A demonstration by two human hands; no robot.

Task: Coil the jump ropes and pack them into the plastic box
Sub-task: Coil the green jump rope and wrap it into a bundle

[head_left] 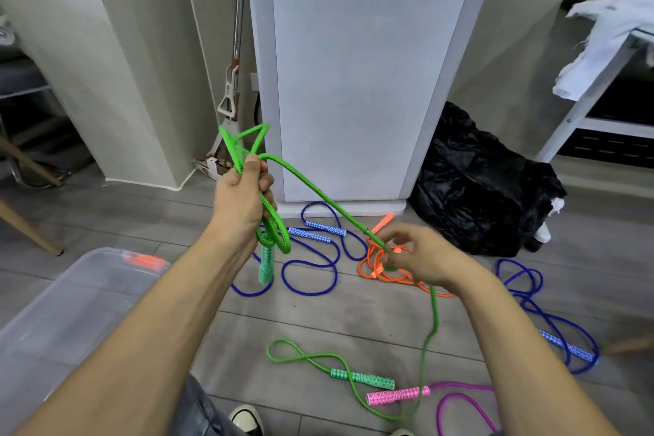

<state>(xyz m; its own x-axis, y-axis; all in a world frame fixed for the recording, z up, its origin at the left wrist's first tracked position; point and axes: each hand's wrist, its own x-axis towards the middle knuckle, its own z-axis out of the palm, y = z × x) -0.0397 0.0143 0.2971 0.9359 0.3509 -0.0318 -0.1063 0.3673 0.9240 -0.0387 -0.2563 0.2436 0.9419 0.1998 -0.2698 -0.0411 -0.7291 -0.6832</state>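
My left hand (244,191) had its fingers curled tight round several gathered loops of the green jump rope (311,191), thumb pressed on top, with one green handle (266,267) dangling below the fist; my right hand (421,258), lower and further from the plastic box (70,311), pinched the same rope loosely between thumb and fingertips, though blur kept me from telling how firmly; the rope ran taut between the two hands, then dropped from the right hand to the floor, where its other handle (362,379) lay well away from the box.

I judged the coil only part made; the loops above my left fist stood uneven and could slip out if the grip eased; the trailing length passed close by the pink handle (398,395) and might drag or snag it as I pulled more in; the orange rope (385,265) lay right behind my right hand and could be caught up by mistake.

The box sat nearest me on the left, lid on, with an orange latch (145,261) at its far edge; I could not make out any rope in it; blue ropes (311,258) lay beyond it on the floor.
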